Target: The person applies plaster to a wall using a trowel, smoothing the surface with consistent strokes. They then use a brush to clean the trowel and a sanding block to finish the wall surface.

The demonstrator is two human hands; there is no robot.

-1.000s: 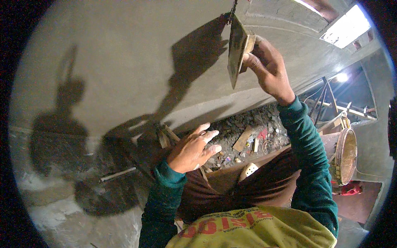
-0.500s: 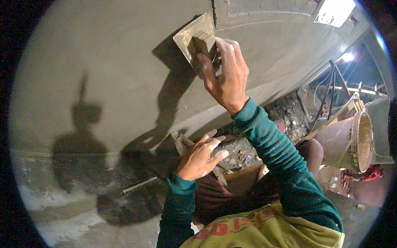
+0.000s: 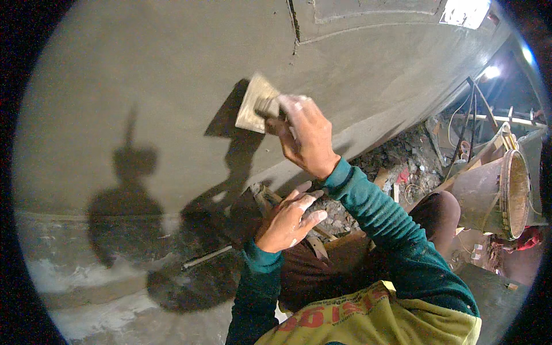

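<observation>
Smooth grey plaster covers the wall [image 3: 190, 63] in front of me. My right hand [image 3: 307, 135] grips the handle of a flat, pale plastering float [image 3: 251, 109]. The float's plate lies against or very close to the wall, a little blurred, and casts a dark shadow to its left. My fingertips are closed around the handle and partly hide it. Lower down, my left hand [image 3: 290, 221] hangs in the air with nothing in it, fingers stretched and dusted with plaster. A dark crack [image 3: 294, 20] runs down the wall above the float.
Rubble [image 3: 397, 155] lies along the wall's foot. At the right a large bucket [image 3: 489, 190] lies tipped on its side, with wooden poles [image 3: 483, 103] behind it. A thin stick [image 3: 208, 257] rests at the lower left. A bright lamp [image 3: 491, 72] shines from the far right.
My right hand has drawn the float down and to the left along the wall, away from the crack, and its tilt has changed. The left hand stays open, slightly further right in view.
</observation>
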